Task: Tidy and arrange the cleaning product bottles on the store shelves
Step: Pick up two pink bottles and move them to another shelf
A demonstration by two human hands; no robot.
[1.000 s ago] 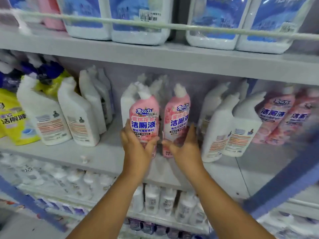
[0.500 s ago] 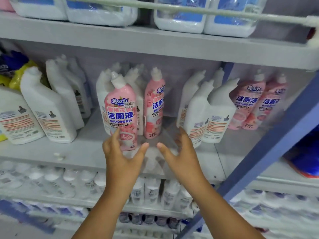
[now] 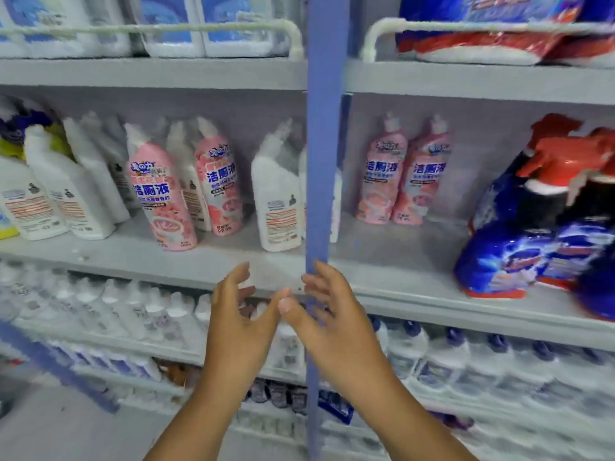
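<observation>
Two pink toilet-cleaner bottles stand on the grey middle shelf (image 3: 233,267): one at the front (image 3: 163,197), one behind it (image 3: 221,184). White angled-neck bottles (image 3: 279,201) stand around them. Right of the blue upright post (image 3: 321,161), two more pink bottles (image 3: 402,174) stand together at the back. My left hand (image 3: 239,324) and my right hand (image 3: 332,321) hang below the shelf's front edge, thumbs nearly touching, fingers spread, holding nothing.
Blue spray bottles with red triggers (image 3: 545,221) crowd the shelf's right end. Large blue-and-white jugs (image 3: 213,31) sit on the top shelf behind a white rail. Rows of small white bottles (image 3: 109,311) fill the lower shelves. Yellow bottles (image 3: 10,148) are at far left.
My hands let go of the two pink bottles, drew back and dropped below the shelf edge. The view swung right, bringing the blue post and the spray bottles into sight.
</observation>
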